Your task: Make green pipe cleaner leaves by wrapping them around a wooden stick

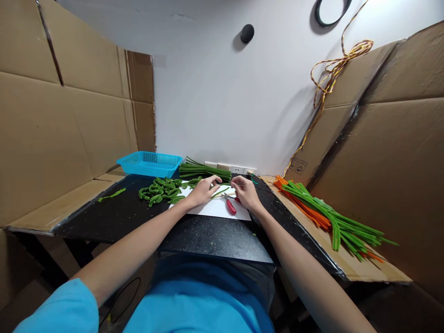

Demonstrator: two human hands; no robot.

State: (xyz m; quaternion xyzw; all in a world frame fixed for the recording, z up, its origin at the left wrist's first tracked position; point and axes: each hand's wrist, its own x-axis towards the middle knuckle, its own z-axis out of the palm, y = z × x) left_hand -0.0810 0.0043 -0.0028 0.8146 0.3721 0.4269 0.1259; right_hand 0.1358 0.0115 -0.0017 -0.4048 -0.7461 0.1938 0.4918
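My left hand (204, 191) is over a white sheet (204, 209), its fingers curled toward the thumb. Facing it, my right hand (245, 193) has its fingertips drawn together. Anything pinched between them is too small to make out. Below the fingertips a short green pipe cleaner (219, 192) lies on the sheet. Pliers with red handles (231, 207) rest beside my right hand, partly under it. Left of my left hand is a heap of green pipe cleaners bent into loops (161, 189). Behind both hands lies a bundle of straight dark green pipe cleaners (201, 170).
A blue plastic basket (151, 164) stands at the back left of the black table (218, 238). A loose green strip (111, 194) lies on the left. Bright green stems (322, 210) and orange stems (305, 209) lie at right. Cardboard walls (388, 152) flank both sides; sockets (237, 170) line the back wall.
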